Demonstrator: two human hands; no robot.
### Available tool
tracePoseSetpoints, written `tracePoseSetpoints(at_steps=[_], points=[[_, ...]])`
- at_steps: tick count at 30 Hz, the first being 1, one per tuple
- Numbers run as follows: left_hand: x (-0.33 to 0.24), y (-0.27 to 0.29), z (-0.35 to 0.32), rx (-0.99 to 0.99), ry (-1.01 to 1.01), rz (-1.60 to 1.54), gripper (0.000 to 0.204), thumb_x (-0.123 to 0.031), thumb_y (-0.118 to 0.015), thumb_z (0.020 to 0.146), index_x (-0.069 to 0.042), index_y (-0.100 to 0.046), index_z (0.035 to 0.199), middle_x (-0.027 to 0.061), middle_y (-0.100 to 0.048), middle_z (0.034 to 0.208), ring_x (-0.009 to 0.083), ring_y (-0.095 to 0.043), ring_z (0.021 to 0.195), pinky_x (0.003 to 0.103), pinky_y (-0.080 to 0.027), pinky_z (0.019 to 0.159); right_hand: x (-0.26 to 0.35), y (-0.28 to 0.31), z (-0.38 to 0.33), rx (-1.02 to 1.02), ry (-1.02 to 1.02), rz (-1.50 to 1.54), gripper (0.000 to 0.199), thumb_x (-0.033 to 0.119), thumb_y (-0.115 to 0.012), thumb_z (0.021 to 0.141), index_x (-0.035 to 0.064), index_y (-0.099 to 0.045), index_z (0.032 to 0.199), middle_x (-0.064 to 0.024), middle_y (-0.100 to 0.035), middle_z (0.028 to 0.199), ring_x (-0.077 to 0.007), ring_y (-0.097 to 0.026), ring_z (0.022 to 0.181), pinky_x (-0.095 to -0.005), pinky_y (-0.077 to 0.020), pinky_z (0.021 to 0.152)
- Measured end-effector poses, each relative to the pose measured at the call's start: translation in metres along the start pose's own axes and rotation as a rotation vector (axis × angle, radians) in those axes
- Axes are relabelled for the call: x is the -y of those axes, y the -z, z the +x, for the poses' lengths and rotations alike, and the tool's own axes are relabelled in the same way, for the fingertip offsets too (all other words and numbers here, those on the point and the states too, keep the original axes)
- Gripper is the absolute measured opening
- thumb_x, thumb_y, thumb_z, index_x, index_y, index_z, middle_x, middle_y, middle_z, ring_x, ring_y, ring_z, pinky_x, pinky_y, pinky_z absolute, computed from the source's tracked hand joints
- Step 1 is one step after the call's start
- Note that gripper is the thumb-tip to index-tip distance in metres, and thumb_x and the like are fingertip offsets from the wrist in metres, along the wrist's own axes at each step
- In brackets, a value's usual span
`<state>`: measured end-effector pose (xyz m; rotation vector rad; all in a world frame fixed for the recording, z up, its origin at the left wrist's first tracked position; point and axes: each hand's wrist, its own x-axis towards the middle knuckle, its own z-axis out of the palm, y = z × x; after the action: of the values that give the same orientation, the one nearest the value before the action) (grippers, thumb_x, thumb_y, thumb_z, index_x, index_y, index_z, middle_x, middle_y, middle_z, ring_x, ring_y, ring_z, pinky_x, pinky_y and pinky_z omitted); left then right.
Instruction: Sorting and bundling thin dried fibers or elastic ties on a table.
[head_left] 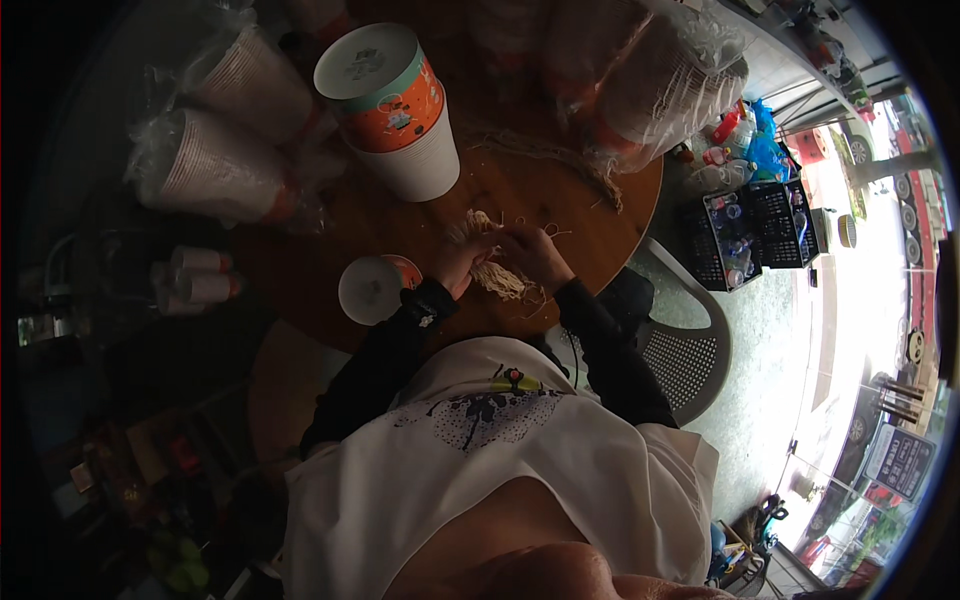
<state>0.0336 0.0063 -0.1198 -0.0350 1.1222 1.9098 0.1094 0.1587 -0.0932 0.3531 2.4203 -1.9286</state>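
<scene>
Both hands, left hand (462,262) & right hand (533,255), pinch a tangled bundle of pale beige string (500,275) near the front edge of the round brown wooden tabletop (560,215). Small white paper cup w/ orange band (372,288) sits just left of the left hand, tall stack of white-and-orange paper cups (395,110) twd the back edge.

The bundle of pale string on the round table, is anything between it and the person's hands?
Nothing visible: the left hand and the right hand are both already on the bundle of pale string, with the small cup off to the left.
</scene>
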Motion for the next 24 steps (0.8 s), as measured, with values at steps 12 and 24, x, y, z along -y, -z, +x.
tracePoseSetpoints(at_steps=[12, 24], points=[[-0.047, 0.067, -0.020, 0.085, 0.051, -0.191, 0.010, -0.015, -0.057, 0.087, -0.005, -0.055, 0.087, 0.0026, -0.056, 0.079, 0.0080, -0.045, 0.057, 0.031, -0.047, 0.076, -0.027, 0.041, -0.002, -0.147, -0.318, 0.473, 0.020, 0.021, -0.054, 0.088, 0.0039, -0.063, 0.091, 0.0050, -0.046, 0.061, -0.0031, -0.041, 0.052, -0.0204, -0.0303, 0.045], [-0.008, 0.052, -0.033, -0.003, 0.186, -0.356, 0.010, -0.013, -0.057, 0.088, -0.005, -0.056, 0.094, 0.0052, -0.061, 0.092, 0.0053, -0.043, 0.055, 0.028, -0.043, 0.085, -0.025, 0.006, 0.006, -0.098, -0.036, -0.051, 0.021, 0.019, -0.051, 0.089, 0.0023, -0.061, 0.098, -0.0058, -0.061, 0.076, -0.0128, -0.058, 0.068, -0.0283, -0.0454, 0.059]])
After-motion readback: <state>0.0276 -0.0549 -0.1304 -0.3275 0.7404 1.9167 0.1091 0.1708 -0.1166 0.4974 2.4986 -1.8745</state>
